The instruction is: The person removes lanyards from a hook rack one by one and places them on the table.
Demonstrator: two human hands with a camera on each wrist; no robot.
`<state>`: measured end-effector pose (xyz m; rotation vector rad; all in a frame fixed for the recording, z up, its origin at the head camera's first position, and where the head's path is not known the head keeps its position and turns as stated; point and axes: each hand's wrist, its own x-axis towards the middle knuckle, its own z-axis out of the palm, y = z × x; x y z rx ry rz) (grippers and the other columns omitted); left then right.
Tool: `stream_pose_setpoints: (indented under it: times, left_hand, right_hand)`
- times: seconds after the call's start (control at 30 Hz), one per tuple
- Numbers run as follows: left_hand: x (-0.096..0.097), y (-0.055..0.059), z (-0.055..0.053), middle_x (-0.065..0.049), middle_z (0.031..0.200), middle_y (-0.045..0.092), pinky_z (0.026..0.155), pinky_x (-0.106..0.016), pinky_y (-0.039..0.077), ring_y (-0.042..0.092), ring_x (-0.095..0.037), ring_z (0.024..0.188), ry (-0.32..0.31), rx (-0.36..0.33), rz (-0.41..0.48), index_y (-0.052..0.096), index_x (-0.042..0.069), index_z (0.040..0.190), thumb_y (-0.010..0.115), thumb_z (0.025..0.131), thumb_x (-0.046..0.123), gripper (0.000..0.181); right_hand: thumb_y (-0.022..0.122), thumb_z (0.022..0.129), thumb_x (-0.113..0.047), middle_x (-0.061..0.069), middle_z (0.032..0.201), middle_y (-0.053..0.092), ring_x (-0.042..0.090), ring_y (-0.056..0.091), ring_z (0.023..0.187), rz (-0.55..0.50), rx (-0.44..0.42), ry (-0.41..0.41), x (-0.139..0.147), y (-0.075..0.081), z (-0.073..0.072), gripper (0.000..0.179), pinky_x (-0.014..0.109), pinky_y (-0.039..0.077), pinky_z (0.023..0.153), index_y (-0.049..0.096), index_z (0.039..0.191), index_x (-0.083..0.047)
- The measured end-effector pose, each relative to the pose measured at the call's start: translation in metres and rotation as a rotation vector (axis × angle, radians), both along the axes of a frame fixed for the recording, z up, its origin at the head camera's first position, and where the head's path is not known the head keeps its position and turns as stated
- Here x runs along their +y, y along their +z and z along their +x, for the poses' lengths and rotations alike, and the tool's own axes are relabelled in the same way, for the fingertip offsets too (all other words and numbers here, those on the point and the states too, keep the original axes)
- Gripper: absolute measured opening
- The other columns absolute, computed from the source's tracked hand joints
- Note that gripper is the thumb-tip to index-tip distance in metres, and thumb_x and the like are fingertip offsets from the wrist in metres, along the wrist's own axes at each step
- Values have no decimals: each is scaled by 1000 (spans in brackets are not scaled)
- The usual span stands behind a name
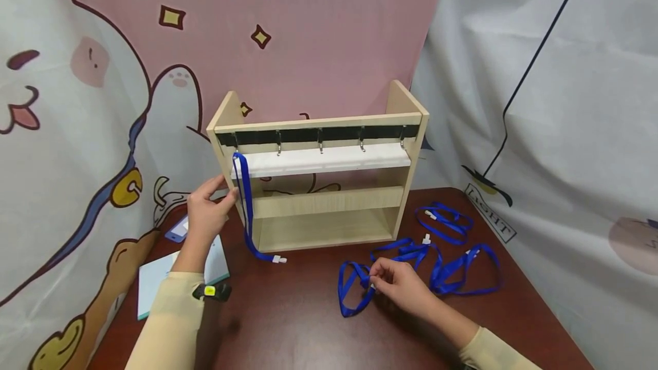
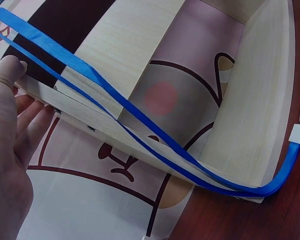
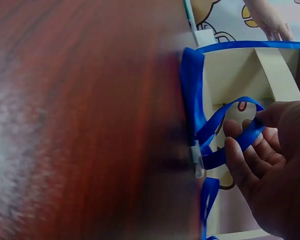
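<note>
A small wooden rack (image 1: 329,201) with a dark strip and several metal hooks (image 1: 321,144) stands on the table. One blue lanyard (image 1: 248,201) hangs from its leftmost hook, the white clip (image 1: 279,259) resting low by the rack's foot. My left hand (image 1: 207,210) holds the rack's left side panel (image 2: 80,112), thumb on the front edge and fingers behind it. At the table, my right hand (image 1: 401,287) pinches the strap of another blue lanyard (image 3: 192,95) between thumb and fingers. Much of that lanyard's loop still lies near the tabletop, left of the hand.
Several more blue lanyards (image 1: 452,222) with white clips lie at the right of the table (image 1: 288,324). A light blue-edged booklet (image 1: 218,261) and a phone-like blue card (image 1: 177,230) lie at the left. Printed cloth walls (image 1: 329,33) surround the table.
</note>
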<state>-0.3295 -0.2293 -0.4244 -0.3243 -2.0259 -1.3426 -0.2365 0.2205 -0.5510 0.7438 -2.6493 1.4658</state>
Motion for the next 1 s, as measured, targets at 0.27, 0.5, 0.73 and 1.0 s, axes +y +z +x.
stream_pose_setpoints:
  times: [0.27,0.5,0.73,1.0]
  left_hand:
    - [2,4,1,-24,116,76,58,-9,52,64,4,98,8,-7,-1,74,0,142,80,96,-6,46]
    - [3,4,0,-25,117,77,59,-8,52,64,4,100,11,-15,-1,74,1,142,80,96,-6,47]
    - [3,3,0,-24,116,77,51,-12,50,64,1,97,8,-10,-1,74,0,141,80,96,-6,46]
    - [2,4,2,-26,114,76,54,-11,51,65,5,96,-5,20,1,74,-2,140,79,96,-7,45]
  right_hand:
    - [78,103,-4,-9,78,69,6,63,61,28,-14,-29,2,-16,-3,17,29,55,49,72,96,-19]
    - [81,98,-3,-15,82,69,3,65,72,89,50,-68,3,-27,-7,22,25,57,63,73,94,-22]
    - [86,92,-4,-15,88,69,3,66,82,116,78,-36,9,-30,-8,20,27,58,74,73,96,-19]
    - [86,85,2,-2,101,71,15,70,93,180,25,102,21,-18,-10,28,32,60,82,74,106,-12]
